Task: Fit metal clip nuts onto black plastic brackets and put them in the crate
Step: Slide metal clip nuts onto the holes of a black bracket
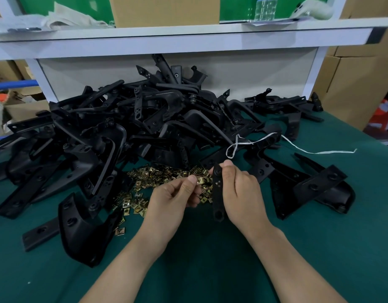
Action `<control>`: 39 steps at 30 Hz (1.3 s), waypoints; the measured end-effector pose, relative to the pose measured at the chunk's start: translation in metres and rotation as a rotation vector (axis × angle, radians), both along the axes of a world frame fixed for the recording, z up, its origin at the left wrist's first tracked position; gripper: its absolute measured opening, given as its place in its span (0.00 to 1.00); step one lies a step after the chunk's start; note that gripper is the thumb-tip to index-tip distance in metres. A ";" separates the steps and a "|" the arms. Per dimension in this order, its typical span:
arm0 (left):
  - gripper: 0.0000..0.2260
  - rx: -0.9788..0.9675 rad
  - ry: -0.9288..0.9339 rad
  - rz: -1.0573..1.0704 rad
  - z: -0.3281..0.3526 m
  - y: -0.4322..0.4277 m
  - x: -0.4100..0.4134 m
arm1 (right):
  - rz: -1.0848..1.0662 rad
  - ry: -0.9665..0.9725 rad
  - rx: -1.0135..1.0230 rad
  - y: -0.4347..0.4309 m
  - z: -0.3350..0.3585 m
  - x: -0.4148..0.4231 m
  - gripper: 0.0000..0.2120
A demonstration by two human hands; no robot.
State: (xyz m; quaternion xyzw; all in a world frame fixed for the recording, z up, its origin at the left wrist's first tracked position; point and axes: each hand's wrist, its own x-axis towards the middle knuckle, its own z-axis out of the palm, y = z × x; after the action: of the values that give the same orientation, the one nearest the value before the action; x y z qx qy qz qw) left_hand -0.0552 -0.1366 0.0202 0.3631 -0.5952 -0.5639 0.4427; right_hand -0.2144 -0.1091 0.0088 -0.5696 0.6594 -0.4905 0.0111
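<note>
1. The bracket (217, 193) in work is a narrow black plastic strip held upright above the desk, a round hole near each end.
2. The right hand (239, 191) grips it from the right side, thumb pressed at the upper end.
3. The left hand (177, 193) pinches one brass-coloured clip nut (199, 180) between thumb and forefinger, just beside the strip's left edge — whether it touches cannot be told.
4. Behind and below the hands lies a loose heap of clip nuts (149, 184) on the green desk (210, 259).
5. Further back — a big tangled pile of black brackets (134, 119) spreads across the desk, with a white string (265, 138) draped over its right part.
6. A white shelf (188, 38) runs above the pile.
</note>
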 end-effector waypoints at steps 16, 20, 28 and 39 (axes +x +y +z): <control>0.11 0.094 0.101 -0.070 -0.001 -0.003 0.001 | 0.021 0.023 -0.036 0.000 0.002 0.000 0.25; 0.08 0.044 0.049 -0.086 -0.003 -0.001 0.000 | 0.025 0.029 -0.033 -0.001 -0.001 -0.002 0.25; 0.07 -0.005 -0.012 -0.106 -0.002 0.002 -0.001 | 0.006 0.058 -0.046 -0.003 -0.005 -0.002 0.22; 0.06 0.042 0.023 -0.136 -0.004 0.000 0.000 | 0.020 0.039 -0.046 -0.003 -0.006 -0.002 0.25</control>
State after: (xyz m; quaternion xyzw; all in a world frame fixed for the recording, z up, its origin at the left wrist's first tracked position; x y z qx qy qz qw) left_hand -0.0553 -0.1362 0.0167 0.3247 -0.6014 -0.6091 0.4023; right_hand -0.2165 -0.1126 0.0031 -0.5860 0.6423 -0.4940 -0.0099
